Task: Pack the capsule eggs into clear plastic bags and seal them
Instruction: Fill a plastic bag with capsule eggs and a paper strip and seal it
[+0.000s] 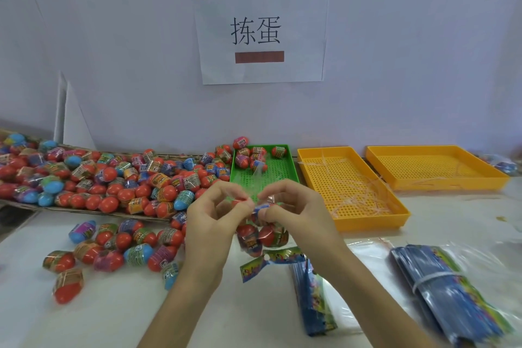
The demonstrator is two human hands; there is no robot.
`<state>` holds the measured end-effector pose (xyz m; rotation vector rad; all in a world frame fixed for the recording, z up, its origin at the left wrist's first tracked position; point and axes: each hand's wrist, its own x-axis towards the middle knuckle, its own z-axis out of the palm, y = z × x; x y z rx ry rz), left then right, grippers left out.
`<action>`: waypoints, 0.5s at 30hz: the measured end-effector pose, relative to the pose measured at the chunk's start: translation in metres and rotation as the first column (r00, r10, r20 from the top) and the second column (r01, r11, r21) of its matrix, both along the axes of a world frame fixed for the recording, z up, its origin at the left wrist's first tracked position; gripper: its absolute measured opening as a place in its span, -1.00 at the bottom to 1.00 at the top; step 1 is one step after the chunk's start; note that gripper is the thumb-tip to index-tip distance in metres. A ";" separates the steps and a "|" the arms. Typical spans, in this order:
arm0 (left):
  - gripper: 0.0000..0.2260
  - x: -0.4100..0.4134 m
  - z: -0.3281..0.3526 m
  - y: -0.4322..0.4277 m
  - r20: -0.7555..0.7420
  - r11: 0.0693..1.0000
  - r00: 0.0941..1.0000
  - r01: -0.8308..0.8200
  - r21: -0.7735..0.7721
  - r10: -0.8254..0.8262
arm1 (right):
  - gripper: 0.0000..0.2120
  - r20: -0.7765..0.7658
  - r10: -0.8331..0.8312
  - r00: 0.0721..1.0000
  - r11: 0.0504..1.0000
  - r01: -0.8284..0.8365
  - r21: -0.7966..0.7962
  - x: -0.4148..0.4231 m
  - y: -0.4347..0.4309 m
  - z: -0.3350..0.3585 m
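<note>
Clear plastic bag [261,237] of capsule eggs hangs above the desk [113,305] at six o'clock; left hand [214,215] and right hand [291,206], fingers curled, apparently pinch its blurred top.

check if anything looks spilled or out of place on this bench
Yes. A few capsule eggs sit outside the green tray, spilled against its far left corner. Thin plastic strips lie tangled across the near yellow tray, some trailing over its rim. Both hands pinch a bag of eggs.
</note>
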<state>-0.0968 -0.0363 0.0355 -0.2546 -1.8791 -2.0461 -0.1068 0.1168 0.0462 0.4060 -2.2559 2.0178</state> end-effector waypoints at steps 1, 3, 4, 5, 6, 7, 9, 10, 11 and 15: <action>-0.81 0.000 0.000 0.000 0.001 1.000 1.000 -0.001 -0.010 0.001 | -0.79 0.001 0.001 1.000 1.000 -0.001 -0.009 0.001 0.000 0.000; -0.90 0.001 0.001 0.000 0.002 1.000 1.000 -0.012 -0.003 0.012 | -0.80 0.017 0.024 1.000 0.999 -0.024 -0.041 0.002 -0.001 0.000; -0.98 0.001 0.002 0.000 0.004 1.000 1.000 -0.015 0.009 0.015 | -0.80 0.034 0.048 0.998 0.998 -0.046 -0.053 0.002 -0.001 0.000; -0.94 0.002 0.003 -0.001 -0.001 1.000 1.000 -0.026 0.007 0.026 | -0.77 0.054 0.075 0.996 0.996 -0.072 -0.059 0.003 0.000 0.001; -0.88 0.002 0.003 -0.001 0.003 1.000 1.000 -0.028 0.010 0.027 | -0.73 0.070 0.102 0.992 0.993 -0.098 -0.064 0.002 0.000 0.000; -0.85 0.002 0.003 -0.002 0.004 1.000 1.000 -0.028 0.007 0.028 | -0.69 0.082 0.121 0.989 0.991 -0.116 -0.066 0.003 0.000 0.001; -0.82 0.003 0.004 -0.001 0.008 0.999 0.999 -0.032 0.015 0.032 | -0.62 0.097 0.086 0.992 0.994 -0.079 -0.075 0.003 -0.002 0.001; -0.81 0.003 0.005 -0.001 0.014 0.999 0.999 -0.033 0.027 0.033 | -0.60 0.105 0.036 0.994 0.995 -0.026 -0.094 0.003 -0.002 0.001; -0.80 0.002 0.005 -0.001 0.013 0.999 1.000 -0.027 0.041 0.027 | -0.59 0.116 -0.014 0.993 0.991 0.030 -0.131 0.003 -0.003 0.002; -0.75 0.001 0.005 -0.001 0.036 0.995 0.999 0.019 0.100 -0.023 | -0.71 0.079 -0.095 0.992 0.958 0.112 -0.265 0.004 -0.003 0.002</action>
